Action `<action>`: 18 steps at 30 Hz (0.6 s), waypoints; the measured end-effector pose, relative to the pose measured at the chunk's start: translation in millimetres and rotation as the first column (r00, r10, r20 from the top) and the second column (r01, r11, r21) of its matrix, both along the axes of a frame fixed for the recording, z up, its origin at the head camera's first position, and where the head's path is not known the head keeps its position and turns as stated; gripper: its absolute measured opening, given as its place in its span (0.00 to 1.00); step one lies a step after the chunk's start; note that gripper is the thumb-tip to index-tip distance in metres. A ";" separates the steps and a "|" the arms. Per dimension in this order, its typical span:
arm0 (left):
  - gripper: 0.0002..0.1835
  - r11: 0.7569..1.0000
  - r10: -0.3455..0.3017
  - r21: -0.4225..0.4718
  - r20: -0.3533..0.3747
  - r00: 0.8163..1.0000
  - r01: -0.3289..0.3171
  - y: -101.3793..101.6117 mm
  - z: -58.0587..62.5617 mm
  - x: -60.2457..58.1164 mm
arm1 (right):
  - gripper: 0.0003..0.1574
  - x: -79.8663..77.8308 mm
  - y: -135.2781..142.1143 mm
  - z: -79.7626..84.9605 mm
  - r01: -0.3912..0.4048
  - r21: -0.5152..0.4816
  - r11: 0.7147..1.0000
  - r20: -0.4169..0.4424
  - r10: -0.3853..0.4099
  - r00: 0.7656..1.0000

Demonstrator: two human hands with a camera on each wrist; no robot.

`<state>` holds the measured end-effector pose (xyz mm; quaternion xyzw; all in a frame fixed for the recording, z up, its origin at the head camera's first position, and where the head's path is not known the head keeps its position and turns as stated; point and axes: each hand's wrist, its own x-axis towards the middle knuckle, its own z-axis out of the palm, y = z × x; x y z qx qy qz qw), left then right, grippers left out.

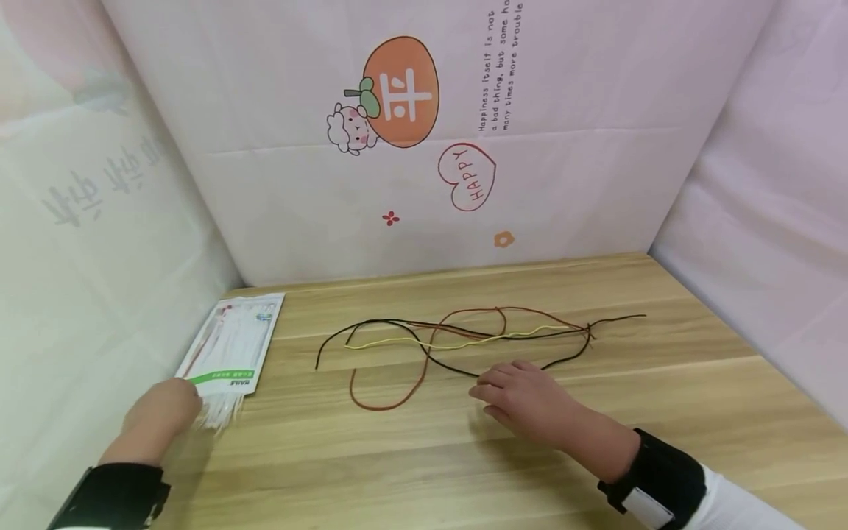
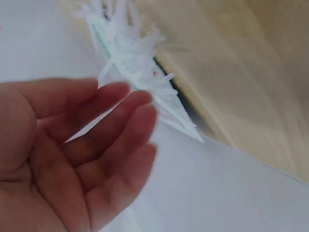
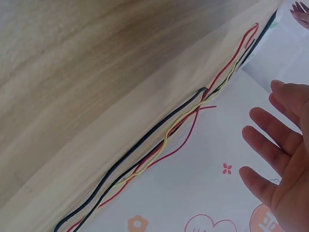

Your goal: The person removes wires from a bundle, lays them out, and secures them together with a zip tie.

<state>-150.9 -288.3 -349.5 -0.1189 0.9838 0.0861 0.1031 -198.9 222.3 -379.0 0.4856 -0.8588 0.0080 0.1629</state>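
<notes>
A white packet (image 1: 232, 338) with a green band lies at the table's left, white cable ties (image 1: 221, 411) sticking out of its near end. My left hand (image 1: 162, 407) is beside that end, fingers loosely bent; the left wrist view shows no object between the thumb and fingers (image 2: 128, 128). Whether a fingertip touches a tie, I cannot tell. Black wires (image 1: 457, 368), red wires (image 1: 391, 407) and a yellow wire (image 1: 397, 339) lie loosely crossed mid-table. Over their near side is my right hand (image 1: 530, 401), its fingers (image 3: 265, 140) apart and holding nothing.
White printed cloth (image 1: 298, 206) stands behind the wooden table (image 1: 371, 471). More cloth (image 1: 86, 243) rises close beside the packet at the left, and another sheet (image 1: 762, 243) at the right.
</notes>
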 end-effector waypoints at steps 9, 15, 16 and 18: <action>0.21 0.939 0.300 0.291 -0.428 0.852 -0.185 3.4 18.0 10.8 | 0.20 -2.1 -2.3 1.0 -0.028 -0.030 0.999 -0.018 0.028 0.999; 0.21 0.857 0.483 0.439 -0.496 0.722 -0.272 7.0 27.3 12.0 | 0.19 -2.4 -3.0 0.7 -0.030 -0.017 0.999 -0.006 0.030 1.000; 0.21 0.845 0.504 0.453 -0.503 0.702 -0.283 7.2 29.3 12.5 | 0.19 -2.2 -3.1 0.9 -0.029 -0.014 0.999 -0.001 0.029 1.000; 0.21 0.820 0.551 0.483 -0.518 0.654 -0.308 7.7 33.6 13.4 | 0.19 -2.0 -3.3 1.1 -0.027 -0.007 1.000 0.009 0.028 1.000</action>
